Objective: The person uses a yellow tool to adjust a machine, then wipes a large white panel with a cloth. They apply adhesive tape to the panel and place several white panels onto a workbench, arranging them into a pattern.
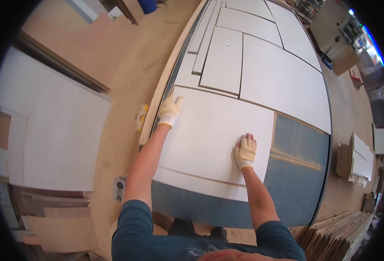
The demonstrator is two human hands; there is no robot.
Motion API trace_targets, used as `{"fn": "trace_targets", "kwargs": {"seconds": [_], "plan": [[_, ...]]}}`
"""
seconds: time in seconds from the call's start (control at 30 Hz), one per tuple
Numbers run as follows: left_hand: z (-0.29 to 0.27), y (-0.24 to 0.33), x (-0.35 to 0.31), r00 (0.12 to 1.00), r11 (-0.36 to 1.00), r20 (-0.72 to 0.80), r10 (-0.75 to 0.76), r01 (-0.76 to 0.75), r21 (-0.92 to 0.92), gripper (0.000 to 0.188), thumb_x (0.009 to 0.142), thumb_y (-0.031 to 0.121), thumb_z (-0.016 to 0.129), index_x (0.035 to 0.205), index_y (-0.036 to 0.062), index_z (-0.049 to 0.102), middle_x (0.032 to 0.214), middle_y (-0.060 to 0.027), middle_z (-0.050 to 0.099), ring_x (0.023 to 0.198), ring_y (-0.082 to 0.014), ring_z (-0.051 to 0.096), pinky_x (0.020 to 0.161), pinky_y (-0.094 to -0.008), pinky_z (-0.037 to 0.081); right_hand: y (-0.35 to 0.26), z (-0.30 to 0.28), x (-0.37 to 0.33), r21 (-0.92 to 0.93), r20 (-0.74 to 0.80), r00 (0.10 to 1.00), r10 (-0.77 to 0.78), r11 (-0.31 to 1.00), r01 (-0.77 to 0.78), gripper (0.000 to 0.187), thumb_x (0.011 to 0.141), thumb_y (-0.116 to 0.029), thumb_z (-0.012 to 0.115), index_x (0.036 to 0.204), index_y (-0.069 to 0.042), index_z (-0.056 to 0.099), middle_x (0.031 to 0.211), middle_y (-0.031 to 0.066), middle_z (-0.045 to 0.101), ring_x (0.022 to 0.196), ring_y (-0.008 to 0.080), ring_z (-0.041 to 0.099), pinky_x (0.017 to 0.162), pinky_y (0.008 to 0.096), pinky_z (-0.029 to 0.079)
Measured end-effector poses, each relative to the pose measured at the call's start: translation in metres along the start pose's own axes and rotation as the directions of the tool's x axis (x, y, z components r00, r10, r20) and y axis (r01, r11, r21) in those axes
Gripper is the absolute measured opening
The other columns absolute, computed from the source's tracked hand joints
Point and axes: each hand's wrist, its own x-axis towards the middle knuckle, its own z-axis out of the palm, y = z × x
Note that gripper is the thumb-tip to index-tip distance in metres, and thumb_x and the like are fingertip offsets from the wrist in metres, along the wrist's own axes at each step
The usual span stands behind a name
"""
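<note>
In front of me a large white panel (pixel 213 135) lies flat on a dark grey table top (pixel 200 204). My left hand (pixel 170 111), in a cream knit glove, is at the panel's far left corner, its thumb on top and its fingers curled at the edge. My right hand (pixel 246 151), in a matching glove with bare fingertips, rests flat on the panel's right part, fingers stretched forward. A white strip (pixel 200 186) lies along the panel's near edge. Beyond the panel are several other cut white boards (pixel 283 80), with narrow gaps between them.
A pale wooden rail (pixel 168 78) borders the table's left side. White sheets (pixel 57 126) are stacked at left, with brown boards (pixel 61 230) nearer me. Stacked panels (pixel 360 158) and thin offcuts (pixel 337 232) stand on the right. Sawdust streaks (pixel 296 161) mark the grey surface.
</note>
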Motion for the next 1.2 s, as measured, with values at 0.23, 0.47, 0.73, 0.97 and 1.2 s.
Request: {"fn": "trace_targets", "kwargs": {"seconds": [0.23,0.47,0.73,0.97,1.2], "plan": [[0.088,0.087,0.206,0.982,0.987,0.099,0.158,-0.159,-0.001,0.054,0.097,0.041,0.065,0.138,0.0067,0.058,0.134,-0.0206,0.066,0.125,-0.0374,0.063,0.106,-0.0449,0.050,-0.003,-0.009,0.006,0.007,0.096,0.995,0.017,1.000,-0.018,0.050,0.085,-0.017,0.062,0.132,0.001,0.058,0.147,0.0249,0.052,0.142,0.0446,0.045,0.119,0.0599,0.031],[0.134,0.092,0.360,0.976,0.924,-0.033,0.216,-0.194,0.330,0.059,0.095,0.042,0.069,0.139,0.0052,0.055,0.145,-0.0193,0.058,0.135,-0.0367,0.055,0.110,-0.0493,0.047,-0.003,-0.010,0.018,0.025,0.175,0.984,0.042,0.999,-0.047,0.054,0.081,-0.015,0.064,0.132,0.000,0.057,0.146,0.0263,0.052,0.140,0.0468,0.045,0.118,0.0613,0.032],[0.117,0.110,0.404,0.996,0.864,0.016,0.091,-0.087,0.496,0.047,0.093,0.031,0.068,0.131,0.0046,0.061,0.129,-0.0166,0.070,0.124,-0.0353,0.065,0.104,-0.0462,0.053,-0.002,-0.012,0.019,0.041,0.222,0.973,0.068,0.996,-0.079,0.054,0.080,-0.012,0.064,0.132,0.000,0.057,0.146,0.0270,0.050,0.139,0.0479,0.046,0.117,0.0626,0.032],[0.122,0.117,0.412,0.997,0.875,0.058,0.042,-0.065,0.479,0.049,0.090,0.024,0.068,0.133,0.0020,0.061,0.131,-0.0244,0.069,0.125,-0.0393,0.065,0.104,-0.0466,0.052,-0.001,-0.010,0.020,0.035,0.263,0.960,0.095,0.994,-0.108,0.053,0.080,-0.010,0.063,0.131,0.001,0.057,0.147,0.0273,0.050,0.140,0.0482,0.045,0.118,0.0626,0.032],[0.098,0.120,0.421,0.992,0.924,0.114,-0.053,0.005,0.383,0.053,0.081,0.025,0.072,0.129,0.0024,0.068,0.129,-0.0255,0.070,0.123,-0.0377,0.068,0.102,-0.0452,0.055,-0.003,-0.012,0.022,0.042,0.224,0.972,0.067,0.996,-0.079,0.054,0.081,-0.011,0.063,0.132,0.001,0.057,0.147,0.0273,0.050,0.140,0.0486,0.044,0.119,0.0623,0.031]]}}
